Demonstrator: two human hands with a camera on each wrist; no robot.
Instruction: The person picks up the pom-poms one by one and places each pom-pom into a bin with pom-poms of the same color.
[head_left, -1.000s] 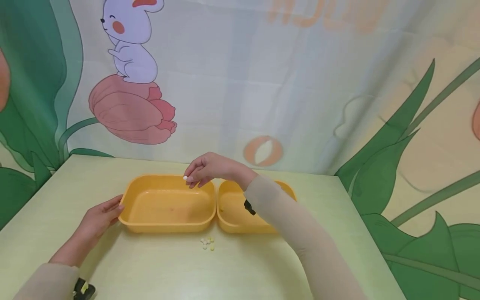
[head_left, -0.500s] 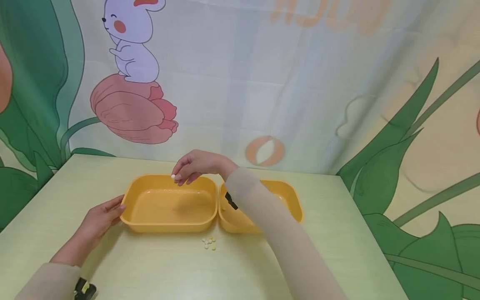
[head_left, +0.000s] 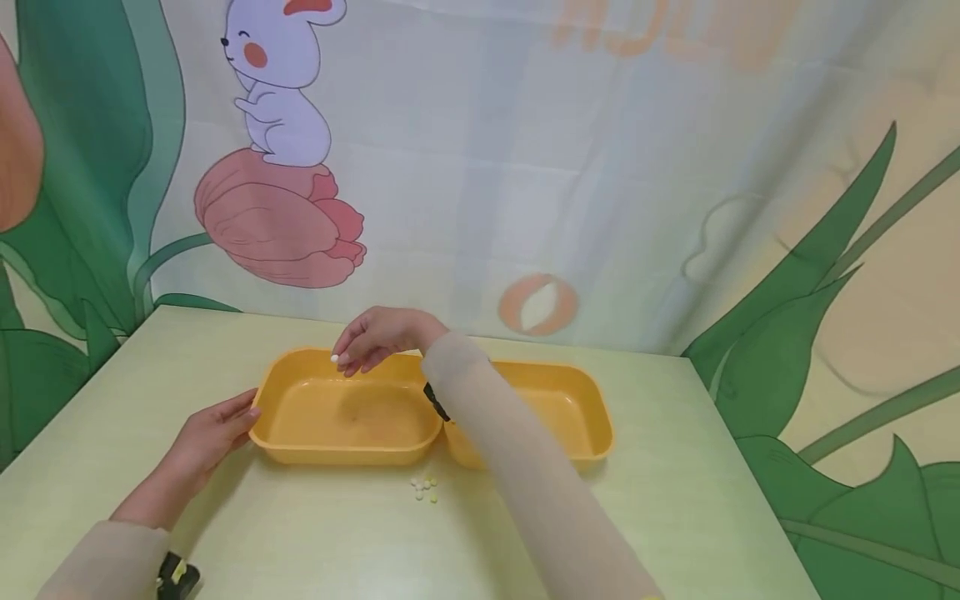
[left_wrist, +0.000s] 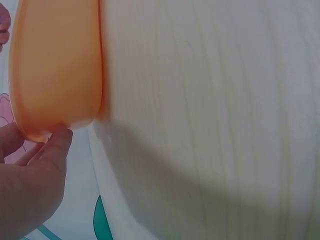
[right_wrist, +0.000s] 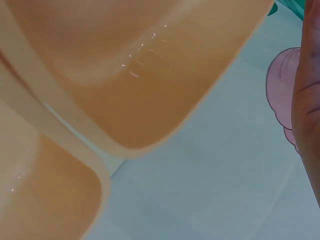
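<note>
My right hand (head_left: pixel 378 337) is raised over the left yellow tray (head_left: pixel 345 456), pinching a small white pellet (head_left: pixel 334 358) at its fingertips. Only an edge of that hand shows in the right wrist view, and the pellet is out of sight there. At the tray's left end, my left hand (head_left: pixel 213 433) holds the rim. The left wrist view has the fingers (left_wrist: pixel 57 142) of that hand against the tray's outer wall. Several small white and yellowish pellets (head_left: pixel 420 484) lie on the table in front of the trays.
A second yellow tray (head_left: pixel 603 446) stands against the right side of the first, partly covered by my right forearm. Both rest on a pale green table (head_left: pixel 337 542). Behind its far edge hangs a printed curtain (head_left: pixel 435 208) with a rabbit and flowers.
My right hand has moved left above the left tray, with the white pellet still between its fingertips. The left hand stays at the tray's end. The head view has shifted slightly.
</note>
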